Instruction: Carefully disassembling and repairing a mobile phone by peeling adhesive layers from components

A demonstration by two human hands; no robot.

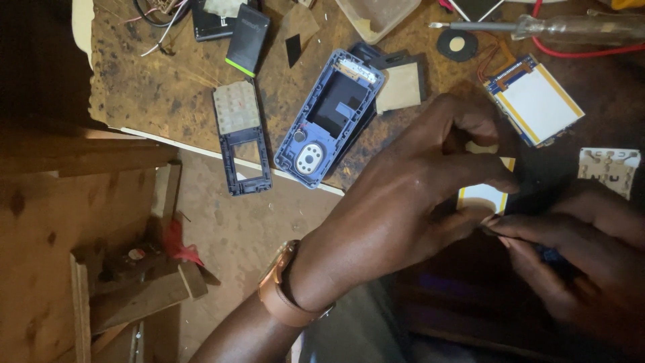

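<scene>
Worn brown workbench, scarred and spotted, takes up the far half of the view; bare ground and scrap timber lie below its near edge on the left.

Left hand, strap watch on the wrist, reaches in from near centre. Fingers curled, thumb and forefinger pinched shut on a small white panel with a yellow edge, held just off the bench's near edge, right of centre. Right hand comes from the near right, fingers drawn together on something dark and slim against the panel's right side; what it grips cannot be made out.

Judgement: the panel looks thin, so a light edge-only pinch and a steady brace between the two hands would serve best; the dim light argues for slow work.

Blue phone back shell lies open, far centre: a round grey speaker piece sits in its near end, its middle bay is bare. Dark front frame to its left carries a grey keypad mat. A second screen module lies far right, a clear-handled screwdriver beyond it. Clear plastic tub at the far edge; contents unclear. Black battery far left.
</scene>
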